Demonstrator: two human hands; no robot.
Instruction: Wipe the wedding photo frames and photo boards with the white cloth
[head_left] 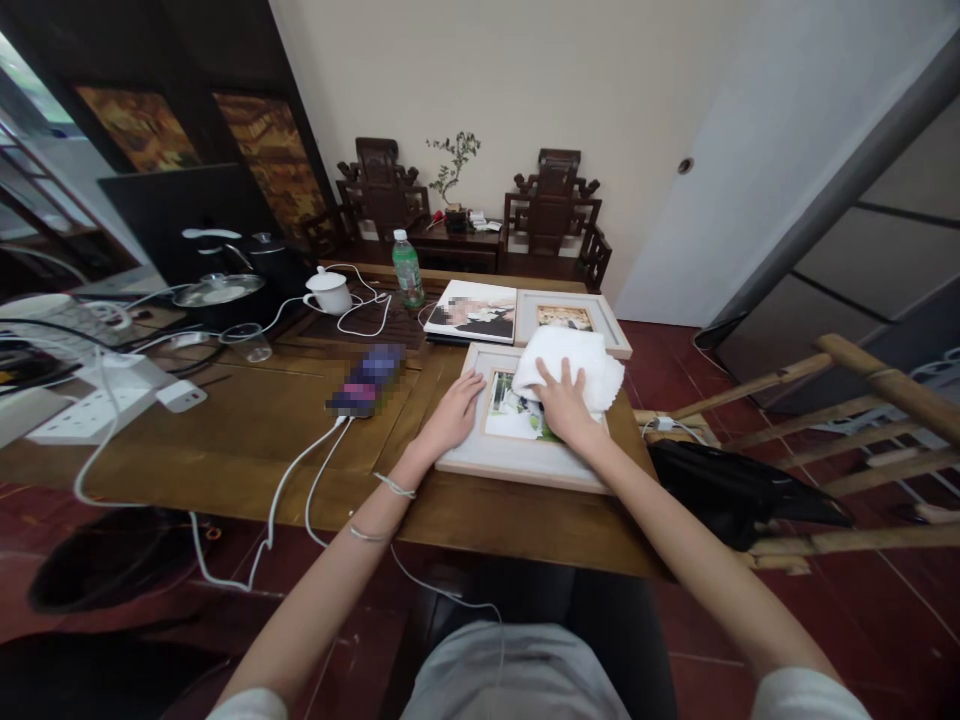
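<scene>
A light wooden picture frame point(525, 462) lies flat near the table's front right edge, with a pale mat around a photo with green and white in it. My left hand point(450, 415) rests open on the frame's left side, fingers stretched along its border. A bunched white cloth point(592, 360) covers the upper right of the photo. My right hand point(566, 400) is closed on this cloth, fingers spread over it as it presses down on the frame. The cloth hides part of the photo and the frame's far right corner.
Behind the frame lie a photo book point(472, 312) and a second frame point(611, 325). A green-labelled bottle point(407, 270), a lidded white cup point(328, 293) and a charging phone point(367, 380) stand or lie leftward. White cables and a power strip point(94, 415) spread across the left side.
</scene>
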